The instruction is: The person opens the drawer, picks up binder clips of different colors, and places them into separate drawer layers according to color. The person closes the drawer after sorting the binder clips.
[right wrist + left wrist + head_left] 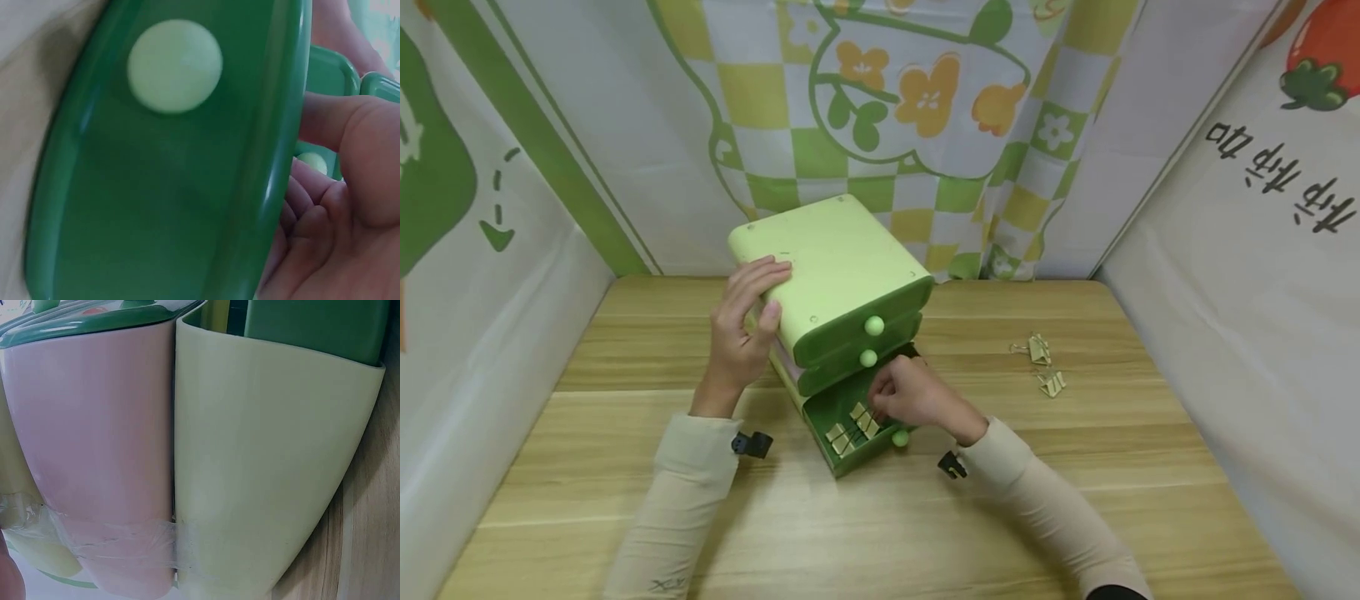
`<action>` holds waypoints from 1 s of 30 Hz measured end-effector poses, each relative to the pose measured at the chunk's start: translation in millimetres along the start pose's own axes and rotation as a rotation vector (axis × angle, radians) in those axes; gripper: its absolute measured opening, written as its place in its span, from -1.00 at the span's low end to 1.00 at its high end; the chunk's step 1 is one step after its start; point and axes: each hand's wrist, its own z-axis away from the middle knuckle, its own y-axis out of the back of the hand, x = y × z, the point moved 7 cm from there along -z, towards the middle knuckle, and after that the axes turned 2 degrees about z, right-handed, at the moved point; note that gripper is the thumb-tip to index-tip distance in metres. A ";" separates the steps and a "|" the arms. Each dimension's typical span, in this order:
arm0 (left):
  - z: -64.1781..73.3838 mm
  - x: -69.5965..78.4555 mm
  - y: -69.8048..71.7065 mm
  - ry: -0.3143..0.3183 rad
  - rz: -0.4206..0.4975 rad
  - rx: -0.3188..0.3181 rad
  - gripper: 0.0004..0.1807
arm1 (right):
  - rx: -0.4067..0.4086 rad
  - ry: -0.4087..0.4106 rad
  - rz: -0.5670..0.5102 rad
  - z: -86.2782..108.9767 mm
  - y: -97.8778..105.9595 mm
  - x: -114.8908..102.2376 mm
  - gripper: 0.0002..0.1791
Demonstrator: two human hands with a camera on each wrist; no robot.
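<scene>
A small three-drawer box (850, 258) with a pale yellow top stands on the table, turned at an angle. My left hand (741, 329) rests on its top left edge, fingers laid over the corner. The bottom drawer (820, 446), dark green, is pulled out and holds gold binder clips (840, 439) at its front left. Over that drawer, my right hand (913, 392) reaches inside with bent fingers, close beside the clips. In the right wrist view its fingertips are hidden behind the drawer front (169, 187), so I cannot tell whether it holds a clip.
Two more gold binder clips (1051, 383) lie on the wooden table (1075, 467) right of the box. A patterned curtain (917, 108) hangs behind it, and white printed walls stand at both sides. Clear tape (119, 544) runs across the box's side in the left wrist view.
</scene>
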 end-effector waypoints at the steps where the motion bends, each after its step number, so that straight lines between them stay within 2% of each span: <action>1: 0.1 -0.1 -0.1 0.003 0.000 0.001 -0.52 | 0.005 0.007 0.013 0.1 -0.9 -1.8 -0.83; 6: 0.8 -0.7 -0.5 0.010 0.000 0.008 -0.53 | 0.028 0.017 0.071 0.1 -4.4 -7.7 -0.80; 14: 1.7 -1.5 -0.5 0.015 -0.006 0.014 -0.53 | 0.013 -0.024 0.144 -1.2 -10.0 -6.6 -0.78; 20: 0.0 -2.0 0.9 0.009 -0.007 0.022 -0.53 | 0.040 -0.021 0.157 0.9 -3.0 -9.4 -0.83; 23: 0.3 -2.5 0.5 0.006 -0.010 0.022 -0.53 | 0.066 -0.028 0.127 6.7 9.3 -8.0 -0.84; 26: 1.1 -2.3 0.0 0.005 -0.014 0.018 -0.52 | 0.112 -0.025 0.122 19.0 31.6 -4.5 -0.83; 30: 1.6 -1.3 -1.2 0.002 -0.015 0.017 -0.53 | 0.243 -0.073 0.162 45.0 72.8 8.6 -0.79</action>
